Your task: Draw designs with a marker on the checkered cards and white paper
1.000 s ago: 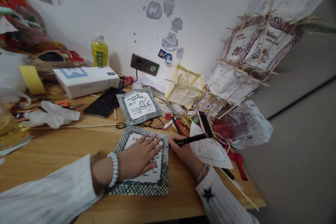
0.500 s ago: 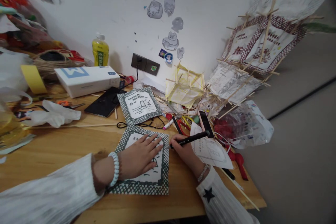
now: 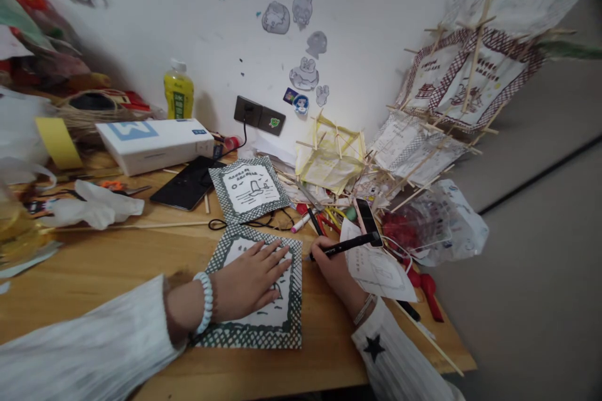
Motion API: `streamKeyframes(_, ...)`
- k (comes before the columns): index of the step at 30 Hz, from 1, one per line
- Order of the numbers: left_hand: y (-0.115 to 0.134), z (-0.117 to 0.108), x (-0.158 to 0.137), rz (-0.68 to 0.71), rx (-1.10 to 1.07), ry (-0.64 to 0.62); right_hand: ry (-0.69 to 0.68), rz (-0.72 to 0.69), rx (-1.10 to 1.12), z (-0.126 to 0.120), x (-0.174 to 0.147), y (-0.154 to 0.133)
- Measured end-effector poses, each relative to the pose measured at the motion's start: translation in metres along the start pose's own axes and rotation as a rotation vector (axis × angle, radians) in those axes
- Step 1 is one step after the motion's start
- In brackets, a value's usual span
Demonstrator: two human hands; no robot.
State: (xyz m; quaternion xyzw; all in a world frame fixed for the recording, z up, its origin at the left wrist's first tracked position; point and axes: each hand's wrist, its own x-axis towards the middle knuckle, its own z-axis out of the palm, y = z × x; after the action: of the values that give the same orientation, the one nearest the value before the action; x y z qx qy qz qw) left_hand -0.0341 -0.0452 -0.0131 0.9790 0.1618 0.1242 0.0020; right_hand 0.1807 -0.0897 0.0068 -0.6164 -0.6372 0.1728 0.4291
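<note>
My left hand point(image 3: 251, 279) lies flat, fingers spread, on a sheet of paper point(image 3: 244, 333) with a dark green crosshatched border. It covers much of the drawing inside the border. Just right of the sheet, my right hand point(image 3: 332, 266) grips a black marker pen point(image 3: 345, 244), whose tip side points left towards the sheet's right edge, a little apart from it. Behind the sheet lies a second bordered drawing point(image 3: 251, 191) with lettering and a small boat-like picture. Beside my right wrist is a loose paper point(image 3: 383, 272) with a faint drawing.
A black tablet point(image 3: 183, 183), a white box point(image 3: 157, 145) and a bottle point(image 3: 179, 91) stand at the back left. Stick-and-paper lanterns point(image 3: 332, 153) and plastic packaging point(image 3: 451, 222) crowd the back right. A phone point(image 3: 368, 222) lies near the marker. A thin stick point(image 3: 433, 339) lies near the right table edge.
My right hand has drawn the marker slightly to the right, away from the sheet's edge. My left hand stays in place on the paper.
</note>
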Motion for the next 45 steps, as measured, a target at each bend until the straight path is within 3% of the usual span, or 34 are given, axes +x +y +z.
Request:
streamKeyframes(5,0.000,0.001,0.000,-0.006,0.023,-0.002,-0.145,-0.049,0.096,0.003,-0.003,-0.009)
streamKeyframes(10,0.001,-0.004,0.001,0.000,0.035,-0.026,-0.223,-0.089,0.049,0.003,-0.004,-0.015)
streamKeyframes(19,0.001,-0.003,0.001,0.003,0.051,-0.033,-0.017,-0.009,-0.028,-0.001,-0.002,0.000)
streamKeyframes(25,0.003,-0.007,0.001,-0.005,0.021,-0.046,-0.194,-0.043,0.054,-0.001,-0.007,-0.013)
streamKeyframes(31,0.003,-0.005,0.001,-0.019,0.049,-0.056,-0.233,-0.056,0.043,0.001,-0.007,-0.023)
streamKeyframes(40,0.001,-0.001,0.001,-0.016,0.023,-0.044,-0.048,-0.008,0.004,-0.004,-0.003,0.002)
streamKeyframes(45,0.002,-0.003,0.001,-0.017,0.020,-0.053,-0.236,-0.063,0.104,-0.001,-0.008,-0.006)
